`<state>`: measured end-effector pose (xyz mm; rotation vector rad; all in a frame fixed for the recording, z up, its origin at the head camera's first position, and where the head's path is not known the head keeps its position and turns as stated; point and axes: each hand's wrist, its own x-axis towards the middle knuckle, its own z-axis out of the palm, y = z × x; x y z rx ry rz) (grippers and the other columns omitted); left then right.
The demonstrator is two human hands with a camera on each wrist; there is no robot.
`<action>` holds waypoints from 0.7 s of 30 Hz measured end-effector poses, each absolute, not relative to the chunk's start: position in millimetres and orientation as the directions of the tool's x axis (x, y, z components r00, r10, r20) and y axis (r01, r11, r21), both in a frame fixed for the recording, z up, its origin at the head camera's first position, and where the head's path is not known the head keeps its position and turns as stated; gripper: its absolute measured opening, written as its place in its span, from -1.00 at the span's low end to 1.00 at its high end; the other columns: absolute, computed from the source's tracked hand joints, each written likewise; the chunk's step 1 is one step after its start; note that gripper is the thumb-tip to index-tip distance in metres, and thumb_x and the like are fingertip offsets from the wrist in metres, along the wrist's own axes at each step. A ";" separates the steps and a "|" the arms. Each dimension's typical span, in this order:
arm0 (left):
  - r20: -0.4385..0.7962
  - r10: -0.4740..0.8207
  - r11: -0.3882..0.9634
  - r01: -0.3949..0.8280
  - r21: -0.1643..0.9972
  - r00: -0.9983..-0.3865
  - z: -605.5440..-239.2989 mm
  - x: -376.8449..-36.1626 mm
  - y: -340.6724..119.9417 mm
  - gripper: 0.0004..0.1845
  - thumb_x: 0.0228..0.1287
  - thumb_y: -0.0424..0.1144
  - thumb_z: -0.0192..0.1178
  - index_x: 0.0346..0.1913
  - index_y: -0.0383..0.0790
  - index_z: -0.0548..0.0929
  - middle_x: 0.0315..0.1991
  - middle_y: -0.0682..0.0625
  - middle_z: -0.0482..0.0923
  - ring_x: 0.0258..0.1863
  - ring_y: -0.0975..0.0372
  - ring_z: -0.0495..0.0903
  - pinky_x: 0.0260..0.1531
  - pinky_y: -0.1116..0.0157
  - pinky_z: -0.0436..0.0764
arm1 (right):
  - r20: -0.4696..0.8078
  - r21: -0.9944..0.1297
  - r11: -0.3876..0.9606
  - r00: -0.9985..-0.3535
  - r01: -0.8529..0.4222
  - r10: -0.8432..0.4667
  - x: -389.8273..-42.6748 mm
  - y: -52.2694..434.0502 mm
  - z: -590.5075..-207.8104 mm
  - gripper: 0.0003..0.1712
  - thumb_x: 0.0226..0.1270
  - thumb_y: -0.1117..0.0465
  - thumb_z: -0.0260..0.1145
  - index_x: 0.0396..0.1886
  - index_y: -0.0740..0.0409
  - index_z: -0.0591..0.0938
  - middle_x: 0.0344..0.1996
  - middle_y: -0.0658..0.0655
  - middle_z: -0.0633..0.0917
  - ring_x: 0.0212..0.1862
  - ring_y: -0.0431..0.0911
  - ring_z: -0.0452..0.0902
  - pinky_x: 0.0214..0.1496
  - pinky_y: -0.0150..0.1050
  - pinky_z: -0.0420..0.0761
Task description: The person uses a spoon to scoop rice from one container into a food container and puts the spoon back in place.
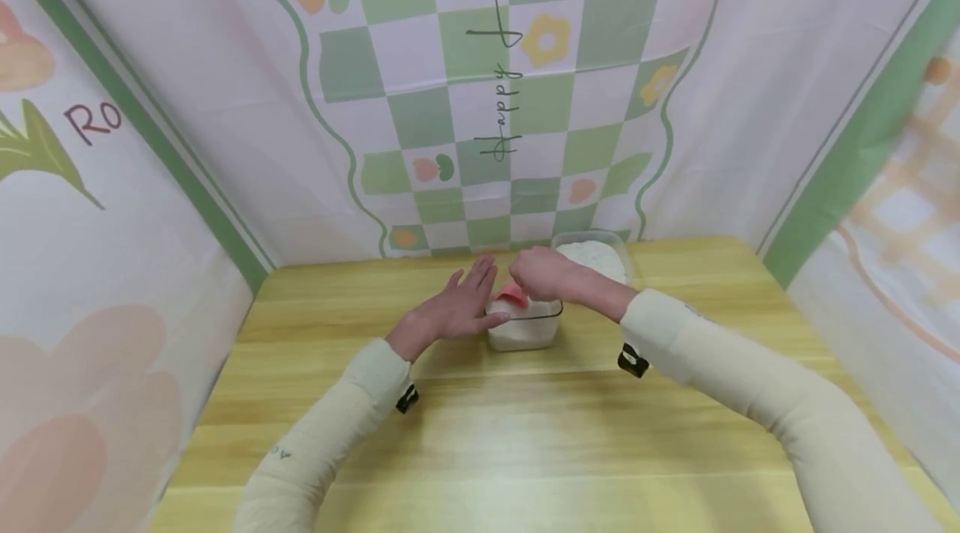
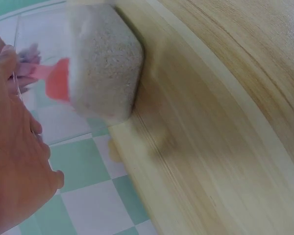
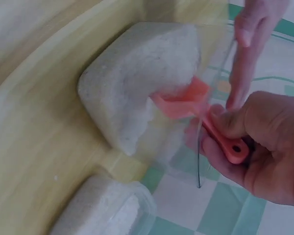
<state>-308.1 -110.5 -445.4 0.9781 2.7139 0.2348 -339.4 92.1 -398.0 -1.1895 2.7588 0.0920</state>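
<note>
On the near half of the wooden table (image 1: 480, 441) lie only the two cream sleeves; the work sits past them, at the middle of the board. There the left hand (image 1: 450, 312) rests with its fingers straight and together, flat against the left side of a clear container (image 1: 525, 331) holding white rice, steadying it without gripping. The right hand (image 1: 542, 274) comes in from above and to the right, fingers curled round the handle of a pink scoop (image 3: 196, 105). The right wrist view shows the scoop's bowl inside the clear container, dug into the heaped grain, with a hollow beside it.

To do this scooping well, I judge that the left palm ought to stay pressed against the wall, since the container looks light and the push of the scoop could slide or tip it. The scoop should be kept level as it rises, so no grain spills over the rim onto the wood. The grip on the handle looks firm enough; a slow lift matters more than force.

Just beyond, touching or nearly touching the first, stands a second container (image 1: 594, 258), also full of white rice and close under the right wrist, so the forearm should stay clear of its rim. Farthest back hangs a checked green and white cloth (image 1: 487, 99) behind the table
</note>
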 end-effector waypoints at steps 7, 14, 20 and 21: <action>-0.196 0.637 0.769 0.597 0.227 -0.746 -444.9 -307.3 -108.8 -0.02 0.51 0.32 -0.25 0.58 -0.36 -0.31 0.62 -0.19 -0.50 0.62 0.07 -0.48 0.56 -0.11 -0.19 | -0.298 -0.276 0.654 -0.584 -0.704 -0.755 -341.1 104.8 -390.3 -0.68 0.13 0.43 0.25 -0.78 0.23 0.68 -0.79 0.07 0.69 -0.73 -0.32 0.46 -0.53 -0.46 0.39; -0.208 0.631 0.775 0.591 0.224 -0.748 -443.8 -307.0 -109.0 -0.01 0.51 0.34 -0.27 0.57 -0.36 -0.31 0.62 -0.20 -0.51 0.62 0.08 -0.49 0.56 -0.11 -0.19 | -0.399 -0.480 0.734 -0.625 -0.481 -0.671 -348.8 109.8 -394.6 -0.63 0.21 0.44 0.19 -0.80 0.25 0.64 -0.80 0.03 0.67 -0.72 -0.32 0.50 -0.56 -0.50 0.45; -0.207 0.631 0.775 0.595 0.215 -0.747 -442.6 -307.8 -106.8 -0.02 0.51 0.32 -0.26 0.58 -0.37 -0.31 0.62 -0.21 -0.50 0.62 0.06 -0.48 0.56 -0.11 -0.19 | -0.479 -0.603 0.759 -0.650 -0.245 -0.590 -352.6 116.1 -400.4 -0.59 0.35 0.40 0.17 -0.74 0.23 0.63 -0.78 -0.05 0.64 -0.68 -0.31 0.55 -0.55 -0.49 0.52; -0.209 0.632 0.774 0.596 0.216 -0.746 -442.7 -307.8 -106.5 -0.02 0.51 0.32 -0.26 0.58 -0.37 -0.31 0.62 -0.21 -0.50 0.62 0.06 -0.48 0.56 -0.11 -0.19 | -0.488 -0.619 0.754 -0.645 -0.220 -0.589 -353.0 118.1 -400.6 -0.59 0.37 0.40 0.16 -0.71 0.24 0.65 -0.78 -0.05 0.65 -0.67 -0.30 0.56 -0.54 -0.49 0.51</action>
